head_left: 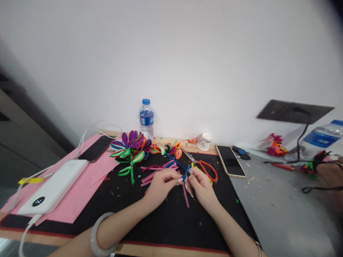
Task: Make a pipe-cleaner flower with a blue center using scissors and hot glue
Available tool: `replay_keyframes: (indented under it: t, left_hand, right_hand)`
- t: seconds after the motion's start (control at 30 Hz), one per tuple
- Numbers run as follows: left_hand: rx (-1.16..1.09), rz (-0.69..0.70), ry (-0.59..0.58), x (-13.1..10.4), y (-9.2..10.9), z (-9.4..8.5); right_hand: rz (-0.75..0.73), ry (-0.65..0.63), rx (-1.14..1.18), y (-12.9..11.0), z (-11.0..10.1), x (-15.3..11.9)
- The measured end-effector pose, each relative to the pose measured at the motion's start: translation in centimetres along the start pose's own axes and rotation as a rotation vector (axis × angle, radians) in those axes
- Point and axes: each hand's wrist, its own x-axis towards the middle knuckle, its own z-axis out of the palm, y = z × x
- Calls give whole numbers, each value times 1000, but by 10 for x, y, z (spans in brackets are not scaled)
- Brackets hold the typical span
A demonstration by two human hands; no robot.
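Note:
My left hand (163, 184) and my right hand (200, 185) meet over the black mat, fingertips pinched together. Between them is a short blue pipe cleaner (188, 168), bent near the fingertips; my fingers partly cover it. Beside and behind my left hand lies a loose bunch of pink and purple pipe cleaners (150, 177), and one pink pipe cleaner (186, 198) lies below my fingers. Scissors (211, 172) with orange handles rest just behind my right hand. To the left stand finished-looking pipe cleaner flowers (131, 139) with green leaves.
Pink paper (80, 192) carries a white power bank (56, 187) and a dark phone (97, 148). Along the wall are a water bottle (146, 119) and a white paper cup (204, 142). Another phone (230, 160) lies right. Another person's hand (328, 175) shows at the right edge.

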Motion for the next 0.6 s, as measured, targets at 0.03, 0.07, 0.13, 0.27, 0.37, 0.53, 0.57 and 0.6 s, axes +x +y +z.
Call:
replay_keyframes:
  t: [0.03,0.07,0.13,0.27,0.37,0.53,0.57,0.6]
  left_hand:
    - [-15,-6,0,0,-1,0]
    - [-40,-21,1,0,-2,0]
    - [-127,-79,7,0,-5,0]
    - [-256,-160,25,-1,-8,1]
    - [-292,-208,49,0,-6,2]
    - [-355,-248,86,1,-4,1]
    - [-358,-248,90,1,-4,1]
    - [-358,-249,92,1,-5,1]
  right_hand:
    - [1,6,13,0,0,0]
    - [2,12,29,0,0,0]
    - [2,18,68,0,0,1]
    - [0,14,141,2,-1,1]
    - [-2,3,174,5,-1,1]
    - [-8,2,195,8,-1,1]
    - [-11,0,193,8,-1,1]
    - [-12,-3,191,8,-1,1]
